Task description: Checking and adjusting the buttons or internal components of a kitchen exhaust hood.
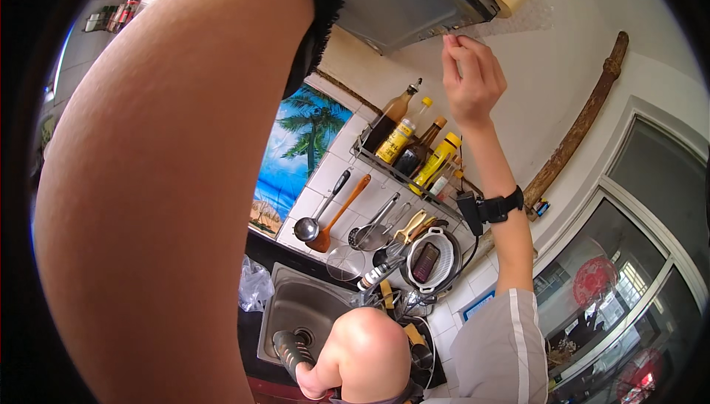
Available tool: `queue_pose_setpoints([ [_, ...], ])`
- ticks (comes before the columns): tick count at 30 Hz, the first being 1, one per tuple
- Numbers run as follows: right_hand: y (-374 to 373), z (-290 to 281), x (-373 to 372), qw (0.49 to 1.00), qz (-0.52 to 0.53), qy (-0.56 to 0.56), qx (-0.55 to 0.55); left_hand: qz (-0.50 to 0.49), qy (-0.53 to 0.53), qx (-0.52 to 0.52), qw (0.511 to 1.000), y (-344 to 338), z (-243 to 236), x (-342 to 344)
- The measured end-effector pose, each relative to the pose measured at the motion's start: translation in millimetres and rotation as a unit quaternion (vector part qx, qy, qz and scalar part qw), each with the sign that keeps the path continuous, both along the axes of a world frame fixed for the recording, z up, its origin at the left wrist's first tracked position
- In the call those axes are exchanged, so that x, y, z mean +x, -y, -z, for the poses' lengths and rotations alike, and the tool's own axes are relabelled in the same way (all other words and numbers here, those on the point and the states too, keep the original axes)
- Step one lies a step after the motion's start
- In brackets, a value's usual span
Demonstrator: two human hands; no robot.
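My left forearm (163,204) fills the left of the picture, very close. It wears a black fuzzy-edged strap (325,12); the hand beyond lies past the top edge. My right hand (475,82) is raised, thumb and fingertips pinched together at the lower edge of a dark, glossy range hood (421,8). What lies between the fingertips is too small to make out. Clear, bubbly plastic sheeting (518,23) spreads along the wall beside that edge. A black strap with a small device (499,208) circles my right wrist.
Sauce and oil bottles (399,137) stand on a wall rack, with a ladle (307,228), a strainer (373,235) and a white basket (433,256) hanging below. My bent knee (370,341) and sandalled foot (292,352) are at the metal sink (296,297). A wooden pole (584,119) leans near the window.
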State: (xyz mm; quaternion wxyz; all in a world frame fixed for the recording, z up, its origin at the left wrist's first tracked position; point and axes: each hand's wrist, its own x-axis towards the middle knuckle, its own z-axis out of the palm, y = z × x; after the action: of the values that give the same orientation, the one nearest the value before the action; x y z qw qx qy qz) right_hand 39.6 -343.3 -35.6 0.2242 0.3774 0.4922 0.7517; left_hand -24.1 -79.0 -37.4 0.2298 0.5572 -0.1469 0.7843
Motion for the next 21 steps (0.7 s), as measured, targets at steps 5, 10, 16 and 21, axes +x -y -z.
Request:
queue_pose_setpoints([
  [5,0.9,0.8,1.3,1.000,0.006,-0.006,-0.002,-0.007,0.005,-0.003,1.000,-0.1,0.0,1.8],
  [10,3.5,1.1,3.9,1.000,0.016,-0.016,-0.003,-0.007,0.018,-0.004,1.000,0.0,0.4,3.4],
  [16,12.0,1.0,5.3,0.999,0.018,-0.029,-0.015,0.005,0.014,-0.004,1.000,0.8,0.2,5.3],
  [21,15.3,5.9,-0.7,0.999,0.016,-0.037,-0.010,-0.017,0.036,-0.007,0.999,-1.3,1.3,13.1],
])
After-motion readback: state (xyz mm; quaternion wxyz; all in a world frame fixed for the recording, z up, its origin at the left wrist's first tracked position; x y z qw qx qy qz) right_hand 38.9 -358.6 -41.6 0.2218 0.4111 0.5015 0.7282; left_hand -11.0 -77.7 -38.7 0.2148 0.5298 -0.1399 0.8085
